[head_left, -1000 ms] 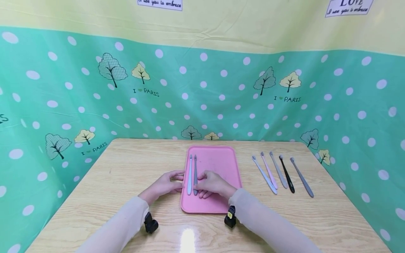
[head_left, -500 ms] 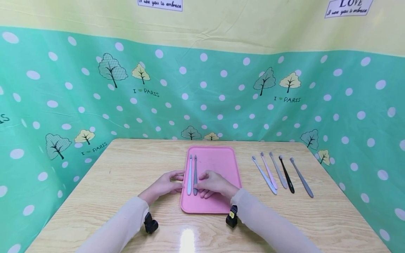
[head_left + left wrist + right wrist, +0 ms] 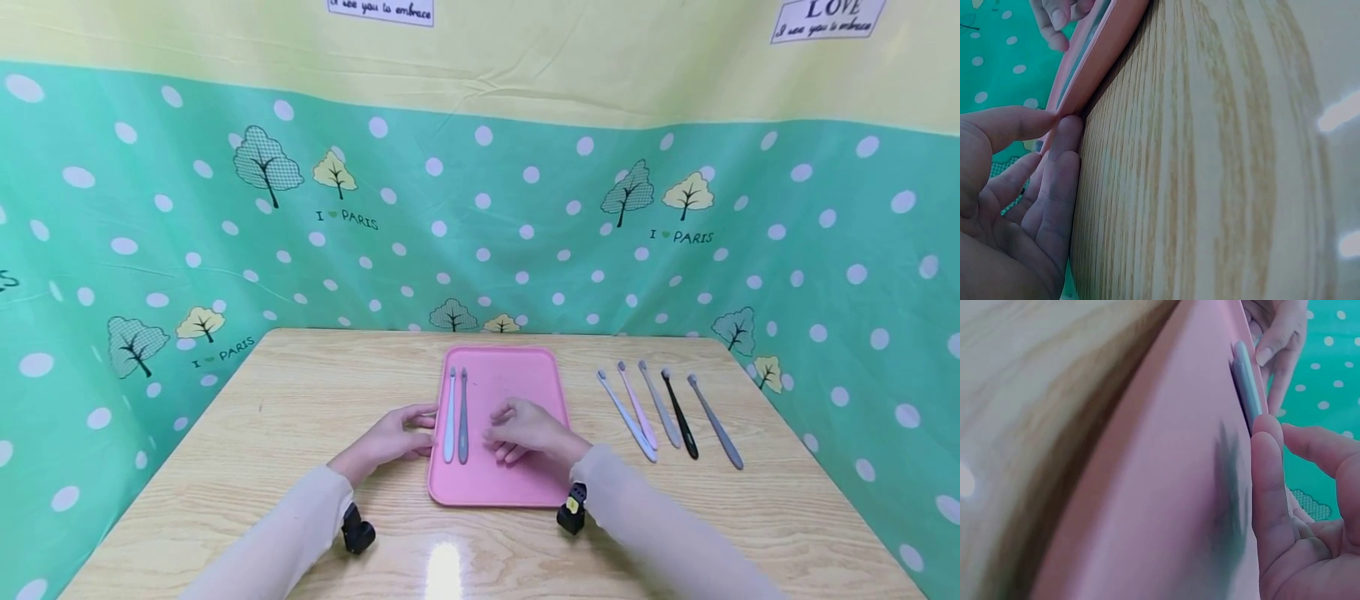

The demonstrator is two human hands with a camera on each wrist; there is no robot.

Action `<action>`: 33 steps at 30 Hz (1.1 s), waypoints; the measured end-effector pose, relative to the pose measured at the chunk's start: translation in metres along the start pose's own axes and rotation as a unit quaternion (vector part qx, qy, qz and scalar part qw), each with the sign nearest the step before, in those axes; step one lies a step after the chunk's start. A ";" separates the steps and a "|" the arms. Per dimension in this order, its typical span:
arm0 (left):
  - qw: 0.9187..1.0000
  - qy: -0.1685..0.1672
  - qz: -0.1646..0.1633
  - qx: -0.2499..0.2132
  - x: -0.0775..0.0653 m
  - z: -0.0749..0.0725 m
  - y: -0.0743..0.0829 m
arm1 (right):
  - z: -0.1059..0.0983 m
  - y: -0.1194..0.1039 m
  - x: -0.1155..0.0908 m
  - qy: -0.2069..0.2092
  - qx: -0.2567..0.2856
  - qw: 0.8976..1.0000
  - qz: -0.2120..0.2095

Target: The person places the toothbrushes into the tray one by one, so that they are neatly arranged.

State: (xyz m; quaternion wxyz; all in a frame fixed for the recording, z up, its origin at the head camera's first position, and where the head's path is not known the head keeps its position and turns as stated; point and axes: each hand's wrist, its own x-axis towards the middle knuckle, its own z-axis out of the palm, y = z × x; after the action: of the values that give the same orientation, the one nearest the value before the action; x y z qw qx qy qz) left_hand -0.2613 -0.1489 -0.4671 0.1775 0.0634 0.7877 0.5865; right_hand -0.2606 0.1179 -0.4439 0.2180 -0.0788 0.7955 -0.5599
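On the pink tray (image 3: 517, 375) lie a light blue toothbrush (image 3: 450, 417) and a dark grey toothbrush (image 3: 462, 421), side by side along its left part, bristle ends away from me. My left hand (image 3: 393, 433) holds the tray's left rim, its thumb and fingers at the edge in the left wrist view. Over the middle of the tray is my right hand (image 3: 528, 429), fingers loosely bent and nothing between them, just right of the grey toothbrush. In the right wrist view, its fingertips (image 3: 1267, 428) overlap the end of a toothbrush.
Right of the tray, several toothbrushes lie in a slanted row on the wooden table (image 3: 337, 375): a light blue one (image 3: 626, 415), a pink one (image 3: 637, 404), a grey one (image 3: 660, 404), a black one (image 3: 680, 412) and a dark grey one (image 3: 715, 421). A patterned curtain (image 3: 480, 233) hangs behind.
My right hand has let go of the dark grey toothbrush and moved right, away from it. The toothbrush stays on the tray. My left hand has not moved.
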 end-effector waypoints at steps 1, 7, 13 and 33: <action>1.000 0.001 0.000 0.001 0.000 0.000 0.000 | -0.002 0.000 -0.001 0.001 -0.003 1.000 0.001; 1.000 0.004 -0.001 0.006 0.001 0.001 0.000 | -0.017 -0.002 -0.009 0.007 -0.013 1.000 -0.009; 1.000 0.005 -0.002 0.006 0.000 0.001 0.000 | -0.033 0.000 -0.016 0.023 -0.031 0.999 -0.006; 1.000 0.002 0.000 0.001 0.001 0.001 -0.001 | -0.111 0.012 -0.045 0.064 -0.061 0.996 0.016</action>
State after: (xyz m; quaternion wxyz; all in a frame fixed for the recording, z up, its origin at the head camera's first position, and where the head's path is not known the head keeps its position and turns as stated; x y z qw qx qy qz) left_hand -0.2617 -0.1478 -0.4680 0.1759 0.0626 0.7885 0.5860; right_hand -0.2673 0.2335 -0.4123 0.1699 -0.0431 0.8418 -0.5105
